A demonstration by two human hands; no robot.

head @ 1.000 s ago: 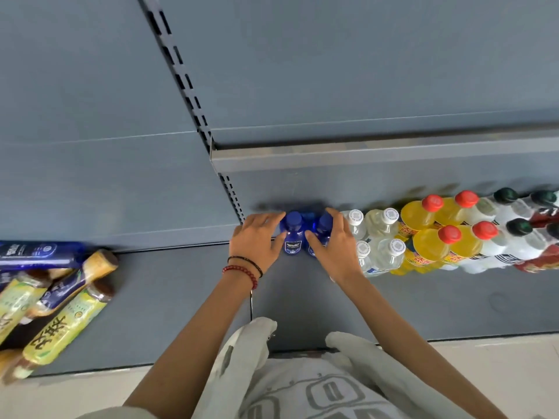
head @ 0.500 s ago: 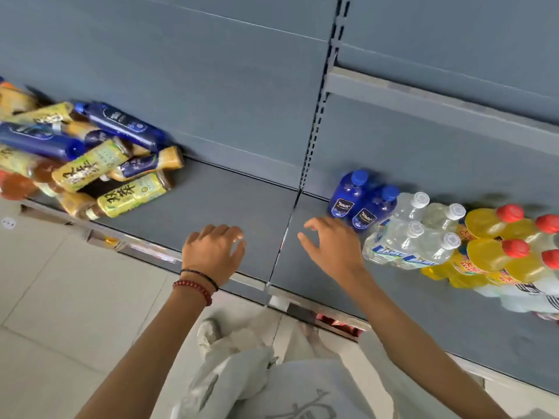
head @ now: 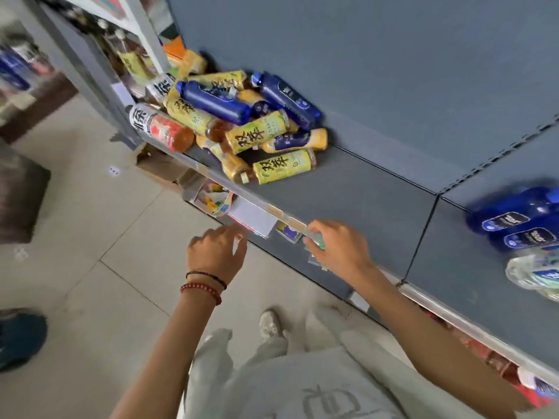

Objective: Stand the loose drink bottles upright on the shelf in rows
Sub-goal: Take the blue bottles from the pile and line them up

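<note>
A heap of loose bottles lies on its side at the left of the grey shelf (head: 348,189): yellow-labelled tea bottles (head: 282,166), dark blue bottles (head: 216,101) and a red-labelled one (head: 161,128). Two upright blue bottles (head: 514,216) and a clear bottle (head: 535,273) stand at the right edge, blurred. My left hand (head: 216,252) hovers over the floor just in front of the shelf's front rail, fingers loose, holding nothing. My right hand (head: 338,246) hangs over the rail with relaxed fingers, also empty.
The shelf's front rail (head: 254,204) carries price tags. A lower shelf with packets (head: 217,201) shows beneath it. An upright post (head: 87,68) bounds the heap on the left. A dark blue shoe (head: 18,337) sits on the tiled floor at the left.
The view has swung left toward the heap of loose bottles. Both hands have left the upright blue bottles and moved left, now level with the shelf's front rail.
</note>
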